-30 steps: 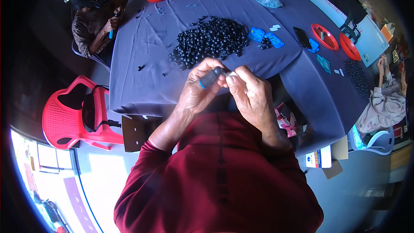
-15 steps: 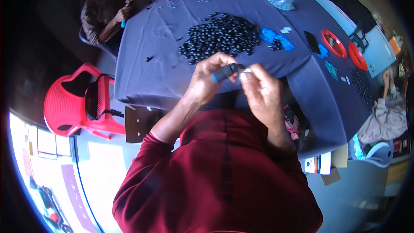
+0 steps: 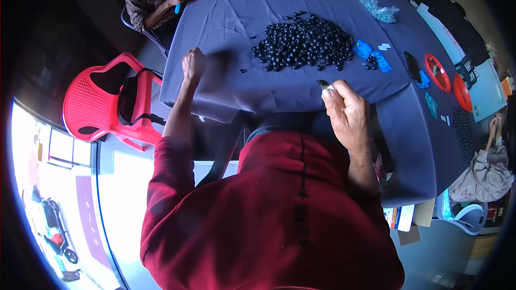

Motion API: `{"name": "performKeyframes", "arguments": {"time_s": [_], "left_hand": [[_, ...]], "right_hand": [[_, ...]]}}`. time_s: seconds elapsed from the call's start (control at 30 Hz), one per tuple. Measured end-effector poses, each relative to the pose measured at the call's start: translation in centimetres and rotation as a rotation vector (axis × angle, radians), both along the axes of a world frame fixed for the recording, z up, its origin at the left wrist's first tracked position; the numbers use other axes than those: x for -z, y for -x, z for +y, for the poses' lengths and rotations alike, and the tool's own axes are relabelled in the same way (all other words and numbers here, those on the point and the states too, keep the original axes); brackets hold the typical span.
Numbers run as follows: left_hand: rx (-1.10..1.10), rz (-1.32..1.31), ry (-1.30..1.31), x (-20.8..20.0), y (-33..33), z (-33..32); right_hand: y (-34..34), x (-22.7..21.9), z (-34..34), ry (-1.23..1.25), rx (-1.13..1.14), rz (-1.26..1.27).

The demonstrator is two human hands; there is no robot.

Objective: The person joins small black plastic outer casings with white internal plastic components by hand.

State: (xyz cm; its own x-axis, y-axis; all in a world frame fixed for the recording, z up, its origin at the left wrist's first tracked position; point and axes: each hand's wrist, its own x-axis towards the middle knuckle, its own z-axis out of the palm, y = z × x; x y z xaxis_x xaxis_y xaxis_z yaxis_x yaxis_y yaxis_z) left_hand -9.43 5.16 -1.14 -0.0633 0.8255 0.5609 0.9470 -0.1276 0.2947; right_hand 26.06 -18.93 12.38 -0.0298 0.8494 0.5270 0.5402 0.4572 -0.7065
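My left hand (image 3: 193, 65) is closed at the left part of the table, its fingers curled in; whatever lies inside them is hidden. My right hand (image 3: 348, 111) is raised at the table's near edge. Between its thumb and forefinger it pinches a small black piece (image 3: 322, 82), with something pale showing at the fingertips. Beyond the hands lies a wide heap of small round black parts (image 3: 303, 42), and a few stray ones lie beside it.
A grey cloth covers the table (image 3: 215, 88). Blue pieces (image 3: 381, 62), a plastic bag (image 3: 379, 9), a phone (image 3: 413, 66) and red bowls (image 3: 437, 72) lie rightward. A red chair (image 3: 99, 99) stands left. Two other people sit around, one handling a blue-ended tool.
My hands have come apart. The left has swung left, and the black, blue-ended thing it held no longer shows. My right hand now shows a black piece at its fingertips. The view has shifted.
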Motion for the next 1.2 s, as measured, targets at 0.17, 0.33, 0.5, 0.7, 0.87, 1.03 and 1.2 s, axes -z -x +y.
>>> {"name": "performKeyframes", "arguments": {"time_s": [0.17, 0.33, 0.5, 0.7, 0.87, 1.03, 1.2], "left_hand": [[-0.021, 0.166, -0.058, -1.0, -2.4, -1.1], [0.491, 0.083, -0.179, -3.3, -7.0, -0.7], [0.629, 0.058, -0.071, -1.5, -11.6, 3.2], [0.625, 0.14, 0.162, -0.1, -12.2, 5.4], [0.522, 0.087, 0.264, -0.2, -12.0, 5.6], [0.455, 0.052, 0.019, -0.6, -12.1, 4.2], [0.523, -0.346, -0.017, -3.3, -11.6, 2.2]], "right_hand": [[-0.3, -0.2, 0.0, 0.0, 0.058, -0.019], [0.4, 0.2, 0.1, 0.022, -0.026, 0.005], [0.2, -0.1, -0.1, -0.025, -0.014, -0.017], [-0.1, 0.3, 0.2, -0.003, -0.043, -0.006], [0.3, 0.5, 0.4, -0.036, -0.072, 0.005], [-0.5, 0.4, 0.6, -0.027, -0.036, -0.015], [-0.3, 0.5, 0.7, -0.038, -0.019, 0.053]]}}
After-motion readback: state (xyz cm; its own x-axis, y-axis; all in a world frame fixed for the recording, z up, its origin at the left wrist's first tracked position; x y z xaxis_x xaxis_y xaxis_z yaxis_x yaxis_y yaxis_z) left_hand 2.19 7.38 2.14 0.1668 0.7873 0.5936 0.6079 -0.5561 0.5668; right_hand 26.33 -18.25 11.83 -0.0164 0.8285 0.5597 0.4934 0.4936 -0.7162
